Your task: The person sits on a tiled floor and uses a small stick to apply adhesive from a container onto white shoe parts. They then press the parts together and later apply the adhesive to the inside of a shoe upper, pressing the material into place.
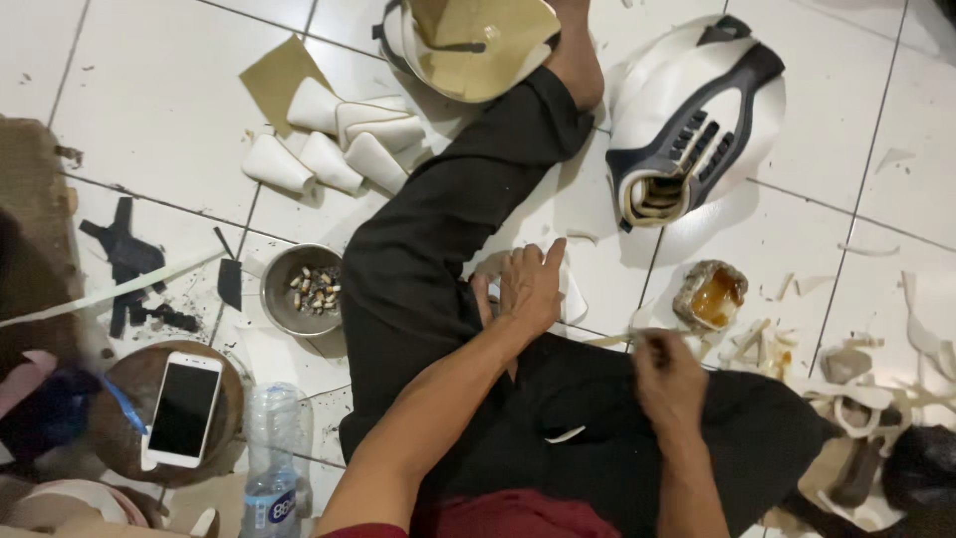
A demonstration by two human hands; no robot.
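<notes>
Seen from above, a person sits on a white tiled floor (169,120) in black trousers (438,239), one leg stretched away. The left hand (528,289) lies flat, fingers (523,261) straight and close together, pressing a white cut piece (571,297) against the tile just beside the knee. The right hand (665,374) is closed, its fingers (652,347) pinching the end of a thin pale strip (609,341) that runs left toward the other hand; the grip itself is blurred.

Just beyond the right hand stands a small crusted pot of amber glue (711,295), with pale offcuts (762,344) scattered beside it. Farther out lies a white shoe upper with dark trim (697,120). By the outstretched foot rests another shoe part with a tan lining (468,45).

Left of the leg, white curved pieces (344,139) lie in a cluster, with a metal bowl (299,289) nearer. A white phone (184,408) sits on a round wooden stool (124,384), a clear plastic bottle (274,448) beside it.

Bare tile shows mainly at the top left and far right; scraps crowd the right edge.
</notes>
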